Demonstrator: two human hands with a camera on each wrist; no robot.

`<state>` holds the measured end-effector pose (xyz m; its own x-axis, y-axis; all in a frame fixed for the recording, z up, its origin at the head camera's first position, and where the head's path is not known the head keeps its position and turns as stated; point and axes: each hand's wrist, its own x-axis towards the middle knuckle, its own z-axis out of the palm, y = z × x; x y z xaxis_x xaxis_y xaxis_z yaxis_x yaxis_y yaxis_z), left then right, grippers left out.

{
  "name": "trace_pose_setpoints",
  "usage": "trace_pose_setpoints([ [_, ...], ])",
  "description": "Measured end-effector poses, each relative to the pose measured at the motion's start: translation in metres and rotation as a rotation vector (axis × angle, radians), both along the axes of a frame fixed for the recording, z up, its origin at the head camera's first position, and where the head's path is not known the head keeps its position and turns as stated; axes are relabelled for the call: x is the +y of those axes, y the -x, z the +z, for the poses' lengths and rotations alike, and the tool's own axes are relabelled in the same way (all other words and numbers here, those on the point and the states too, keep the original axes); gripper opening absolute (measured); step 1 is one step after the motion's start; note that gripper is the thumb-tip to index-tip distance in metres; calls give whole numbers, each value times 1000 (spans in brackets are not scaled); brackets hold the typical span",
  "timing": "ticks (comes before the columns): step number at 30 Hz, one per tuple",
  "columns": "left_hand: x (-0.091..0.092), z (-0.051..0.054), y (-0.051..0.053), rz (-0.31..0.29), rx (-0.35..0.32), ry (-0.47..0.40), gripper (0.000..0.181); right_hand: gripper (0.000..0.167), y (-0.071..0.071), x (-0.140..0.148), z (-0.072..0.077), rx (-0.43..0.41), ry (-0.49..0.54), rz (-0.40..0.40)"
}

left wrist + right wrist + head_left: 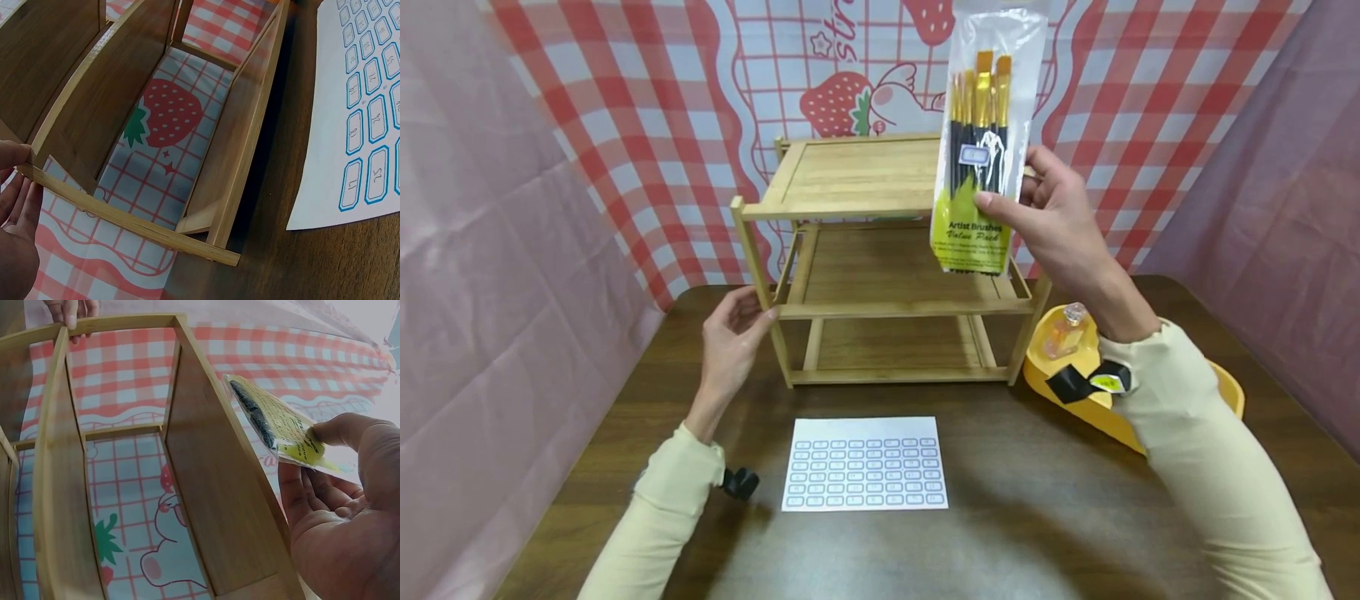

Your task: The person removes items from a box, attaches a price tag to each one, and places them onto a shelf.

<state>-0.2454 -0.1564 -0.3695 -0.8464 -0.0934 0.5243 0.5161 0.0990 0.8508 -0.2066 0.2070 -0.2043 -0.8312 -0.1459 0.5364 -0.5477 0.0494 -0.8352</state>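
Note:
My right hand pinches a clear packet of artist brushes between thumb and fingers. It holds the packet upright, in front of the top right of a three-tier wooden shelf. Dark handles and golden-brown bristles show through the plastic, and a small blue-edged label sits on the front. In the right wrist view the packet's lower end is seen close to the shelf's top board. My left hand grips the shelf's left front post near the middle tier, its thumb against the wood.
A white sheet of numbered labels lies on the dark table before the shelf. At the right, partly behind my forearm, stands a yellow tray with a glass bottle in it. A red-checked strawberry cloth hangs behind.

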Motion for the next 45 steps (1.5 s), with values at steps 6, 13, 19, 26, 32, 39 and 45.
trace_pose_setpoints([
  [6,0,0,0,3,-2,-2,35,45,6,-3,9,-14,-17,-45],
  [13,0,-1,0,7,-4,4,36,46,14,-9,17,-33,-61,-70],
  [19,1,-2,1,-5,0,-10,35,47,19,-12,21,-66,-98,-88],
  [26,0,-3,2,-7,14,-14,35,47,25,-14,27,-76,-168,-135],
  [32,0,-2,2,-5,7,-12,34,45,32,-18,32,-107,-164,-137],
  [39,0,-2,2,-6,1,-10,35,49,38,-23,38,-160,-215,-167],
  [45,0,-2,2,-7,3,-4,34,49,43,-27,44,-244,-178,-150],
])
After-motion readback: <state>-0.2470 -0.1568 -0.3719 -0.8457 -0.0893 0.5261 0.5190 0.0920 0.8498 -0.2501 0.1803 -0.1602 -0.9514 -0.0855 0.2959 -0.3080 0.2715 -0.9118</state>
